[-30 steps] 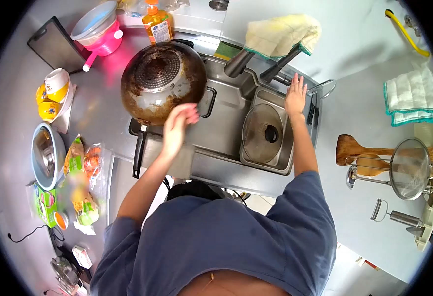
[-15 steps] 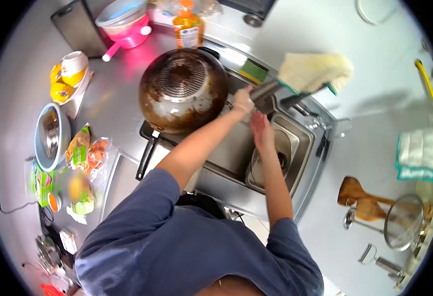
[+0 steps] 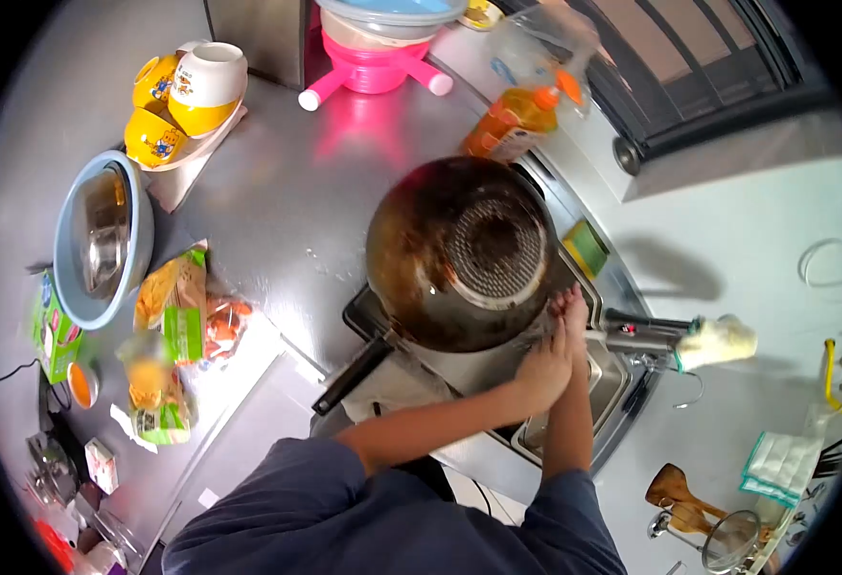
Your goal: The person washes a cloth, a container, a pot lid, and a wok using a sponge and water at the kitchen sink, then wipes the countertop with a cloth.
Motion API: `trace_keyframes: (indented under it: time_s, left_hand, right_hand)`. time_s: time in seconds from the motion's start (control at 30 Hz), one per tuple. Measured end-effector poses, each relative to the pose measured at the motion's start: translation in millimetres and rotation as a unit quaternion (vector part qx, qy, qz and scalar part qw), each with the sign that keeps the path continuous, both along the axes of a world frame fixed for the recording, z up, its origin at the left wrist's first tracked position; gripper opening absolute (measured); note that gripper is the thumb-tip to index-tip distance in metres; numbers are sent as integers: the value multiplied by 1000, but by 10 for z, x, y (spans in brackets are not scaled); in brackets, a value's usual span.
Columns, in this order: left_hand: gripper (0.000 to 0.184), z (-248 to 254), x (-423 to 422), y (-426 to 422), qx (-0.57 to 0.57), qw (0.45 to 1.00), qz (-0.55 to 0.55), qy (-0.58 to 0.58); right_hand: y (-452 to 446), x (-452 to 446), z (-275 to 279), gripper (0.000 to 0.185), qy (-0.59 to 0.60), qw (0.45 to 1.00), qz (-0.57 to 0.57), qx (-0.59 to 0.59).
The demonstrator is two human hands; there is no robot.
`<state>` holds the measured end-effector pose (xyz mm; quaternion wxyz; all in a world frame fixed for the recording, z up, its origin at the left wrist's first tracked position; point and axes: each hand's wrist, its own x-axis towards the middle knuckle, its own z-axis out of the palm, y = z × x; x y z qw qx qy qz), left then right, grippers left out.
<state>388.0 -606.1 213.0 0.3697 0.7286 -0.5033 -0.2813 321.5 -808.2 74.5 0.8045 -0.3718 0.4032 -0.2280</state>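
My left hand (image 3: pixel 542 372) is bare and lies against my right hand (image 3: pixel 570 311), its fingers stretched along it. The fingers of my right hand point away from me, slightly bent and apart. Neither hand holds an object. Both are above the sink beside the faucet (image 3: pixel 646 335), which has a cloth (image 3: pixel 718 343) over its end. Just left of them, an upturned, stained wok (image 3: pixel 421 259) rests over the sink's left part, its black handle (image 3: pixel 354 374) pointing toward me. A green and yellow sponge (image 3: pixel 586 249) lies behind the hands.
Orange soap bottle (image 3: pixel 512 125) and pink colander (image 3: pixel 373 62) stand behind the wok. Yellow and white bowls (image 3: pixel 205 86), a blue basin (image 3: pixel 138 244) and food packets (image 3: pixel 183 316) are on the left. Wooden spatulas (image 3: pixel 675 489) and a strainer (image 3: pixel 730 541) hang at the lower right.
The view has turned left, so the wok appears further right. My hands, wide apart at first, came together at the faucet and now touch beside the wok.
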Motion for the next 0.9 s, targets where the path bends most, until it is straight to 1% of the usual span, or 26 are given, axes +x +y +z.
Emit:
trace_keyframes:
  time_s: [0.03, 0.07, 0.1, 0.13, 0.17, 0.2, 0.23, 0.3, 0.33, 0.37, 0.4, 0.43, 0.47, 0.53, 0.57, 0.6, 0.63, 0.67, 0.7, 0.73, 0.77, 0.8, 0.83, 0.87, 0.9]
  left_hand:
    - [45, -2, -2, 62, -3, 1000, 0, 7]
    - [45, -10, -9, 112, -17, 997, -14, -78]
    - [45, -15, 8, 140, -31, 986, -28, -163]
    - [45, -6, 20, 165, -34, 987, -30, -156]
    - [44, 3, 30, 187, -26, 984, -48, -167]
    - [44, 30, 91, 204, -20, 981, -65, -179]
    - [47, 118, 185, 219, 6, 986, -108, -129]
    - [49, 66, 179, 213, -11, 989, -109, -98]
    - [50, 33, 171, 203, -23, 991, -106, -74]
    - [50, -2, 160, 197, -25, 991, -107, -69]
    - [51, -15, 175, 202, -41, 987, -120, -96]
    - [52, -24, 187, 202, -57, 982, -132, -125]
    - [52, -30, 189, 197, -59, 982, -132, -122]
    - [49, -15, 187, 204, -77, 994, -66, -28]
    - [49, -4, 175, 203, -78, 994, -69, -26]
    - [48, 56, 259, 208, -77, 988, -114, -66]
    - [46, 106, 340, 218, -76, 979, -159, -107]
    - [46, 133, 386, 251, -77, 978, -162, -108]
    - [45, 153, 430, 285, -119, 982, -125, -74]
    - [44, 182, 501, 306, -162, 982, -87, -39]
    - [41, 245, 679, 299, -186, 980, -75, -13]
    - [39, 371, 956, 312, -237, 968, -16, 87]
    - [36, 378, 1178, 267, -241, 965, 8, 99]
    - [36, 458, 1560, 243, -174, 978, -21, 112]
    - [33, 466, 1939, 250, -162, 986, 29, 14]
  right_hand:
    - [89, 18, 132, 35, 113, 991, -18, -69]
    - [206, 79, 349, 37, 222, 965, -37, -137]
    - [391, 205, 612, 39, 193, 975, -41, -101]
    - [397, 212, 630, 38, 207, 972, -59, -98]
    - [429, 159, 691, 34, 212, 972, -46, -93]
    - [532, 245, 881, 30, 216, 972, -33, -89]
    - [519, 222, 864, 30, 220, 970, -34, -92]
    - [488, 152, 862, 16, 266, 956, -54, -111]
    - [501, 147, 887, 16, 271, 954, -55, -113]
    - [518, 129, 930, 11, 233, 965, -78, -94]
    - [553, 139, 986, 11, 195, 973, -101, -75]
    - [572, 146, 1031, 11, 197, 972, -103, -76]
    - [581, 154, 1080, 11, 157, 979, -111, -64]
    - [610, 126, 1155, 18, 74, 988, -130, -38]
    - [635, 50, 1182, 26, 47, 992, -84, -86]
    - [600, -56, 1154, 26, 47, 991, -87, -87]
    - [545, -150, 1100, 28, 28, 995, -70, -64]
    - [503, -259, 1049, 30, 9, 998, -53, -41]
    - [597, -95, 1170, 36, 187, 970, -80, -130]
    - [558, -101, 1097, 43, 301, 930, -36, -209]
    - [656, 81, 1090, 46, 345, 905, -55, -244]
    - [738, 143, 1109, 53, 306, 933, -24, -187]
    - [822, 206, 1129, 62, 272, 954, 7, -125]
    - [905, 269, 1151, 71, 243, 967, 37, -63]
    - [1004, 323, 1099, 78, 267, 963, -3, -20]
